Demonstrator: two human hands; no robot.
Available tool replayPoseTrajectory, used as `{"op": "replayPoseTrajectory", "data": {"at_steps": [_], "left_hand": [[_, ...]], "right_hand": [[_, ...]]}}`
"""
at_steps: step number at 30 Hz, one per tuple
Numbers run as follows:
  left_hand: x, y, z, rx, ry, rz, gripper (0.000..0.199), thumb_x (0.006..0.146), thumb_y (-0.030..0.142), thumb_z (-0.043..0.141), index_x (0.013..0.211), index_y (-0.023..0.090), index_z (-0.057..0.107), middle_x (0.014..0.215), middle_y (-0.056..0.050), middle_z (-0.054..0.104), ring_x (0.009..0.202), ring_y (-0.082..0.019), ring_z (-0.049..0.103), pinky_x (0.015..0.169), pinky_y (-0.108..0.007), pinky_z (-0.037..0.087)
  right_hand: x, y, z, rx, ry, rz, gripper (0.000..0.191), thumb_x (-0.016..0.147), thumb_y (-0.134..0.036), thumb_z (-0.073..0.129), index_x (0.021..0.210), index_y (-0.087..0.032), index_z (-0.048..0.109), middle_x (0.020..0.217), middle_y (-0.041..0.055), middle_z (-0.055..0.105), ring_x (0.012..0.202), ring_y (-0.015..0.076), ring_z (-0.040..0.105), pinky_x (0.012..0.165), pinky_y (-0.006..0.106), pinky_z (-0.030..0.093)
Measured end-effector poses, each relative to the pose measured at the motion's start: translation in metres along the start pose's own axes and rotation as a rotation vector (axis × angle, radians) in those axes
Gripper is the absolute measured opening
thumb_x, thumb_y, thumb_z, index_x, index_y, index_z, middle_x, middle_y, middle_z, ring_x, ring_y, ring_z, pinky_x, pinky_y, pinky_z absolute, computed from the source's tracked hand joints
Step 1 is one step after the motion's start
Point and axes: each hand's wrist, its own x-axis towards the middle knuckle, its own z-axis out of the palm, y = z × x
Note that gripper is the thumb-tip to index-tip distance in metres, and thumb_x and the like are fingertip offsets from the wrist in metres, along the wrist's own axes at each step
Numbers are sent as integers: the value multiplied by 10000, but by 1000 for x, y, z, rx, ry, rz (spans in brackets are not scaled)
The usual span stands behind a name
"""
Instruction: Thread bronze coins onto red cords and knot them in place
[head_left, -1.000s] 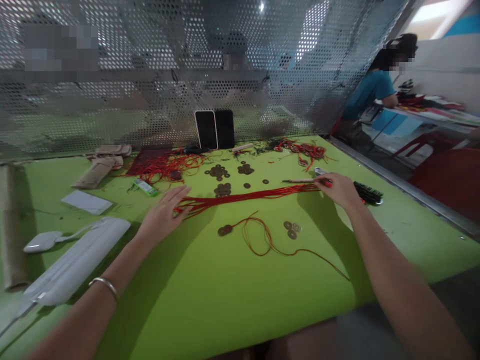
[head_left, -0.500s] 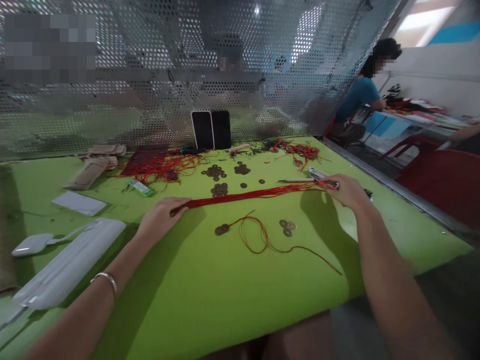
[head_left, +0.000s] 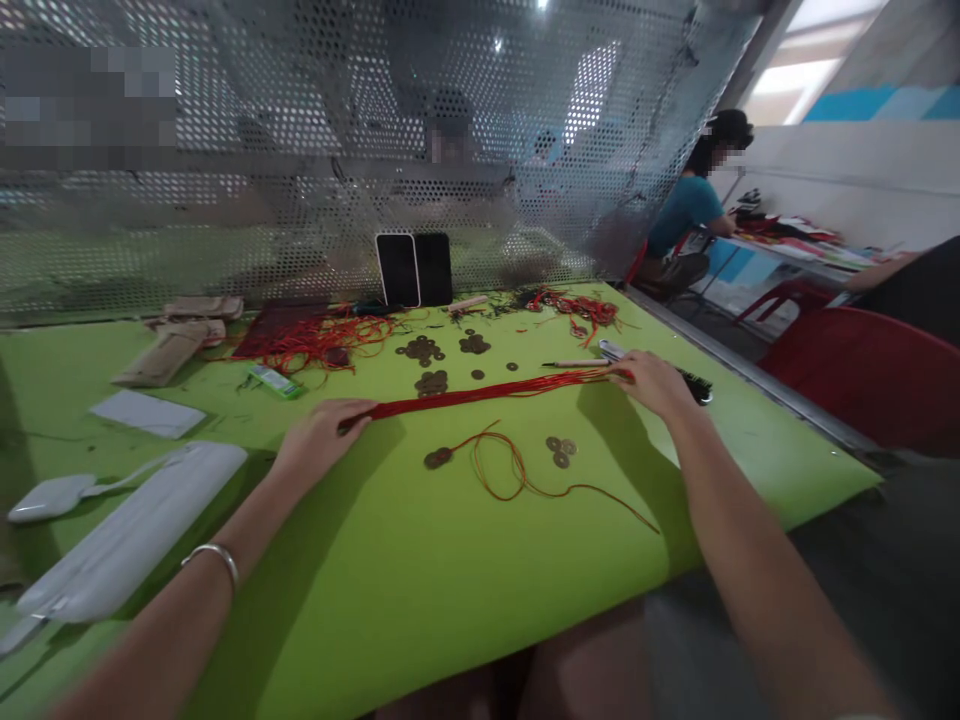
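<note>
Cords (head_left: 487, 391) between both hands (head_left: 319, 440)

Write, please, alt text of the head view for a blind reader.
A left hand and a right hand hold a bundle of red cords stretched between them across a green table. Beyond it lie small piles of coin-like discs; nearer the camera lies a thin looped cord. A perforated metal panel stands behind.

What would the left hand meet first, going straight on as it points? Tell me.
Besides the red cords it holds, the left hand would probably meet the coin pile just behind them; depth is unclear.
</note>
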Motion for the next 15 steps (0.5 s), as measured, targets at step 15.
{"op": "replayPoseTrajectory", "data": {"at_steps": [15], "left_hand": [[1, 3, 0, 18, -21, -30, 381, 872, 401, 427, 1135, 240, 652, 1145, -50, 657, 1055, -232, 592, 916, -347, 457]], "right_hand": [[-7, -4, 4, -142, -91, -155, 204, 827, -135, 439, 933, -130, 613, 996, 181, 627, 976, 295, 568, 836, 399, 453]]}}
